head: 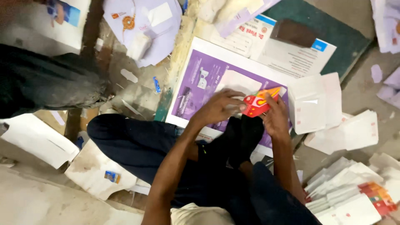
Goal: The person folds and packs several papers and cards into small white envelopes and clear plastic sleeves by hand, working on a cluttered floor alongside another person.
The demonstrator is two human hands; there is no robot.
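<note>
From the head camera, both hands meet over a purple printed sheet (196, 89) on the floor. The left hand (216, 109) and right hand (276, 118) each have fingers closed on a small red and orange card (258, 104) — it sits between them, partly folded, it seems. Right of the fingers lie white envelopes (314, 102); nearer the knee, a fanned stack of finished-looking packets (354, 193). How many remain I cannot tell — no container shows.

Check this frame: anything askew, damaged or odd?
Yes. Both the left hand and right hand hold a red-orange card over a purple sheet, while white paper scraps lie scattered loose on the floor.
</note>
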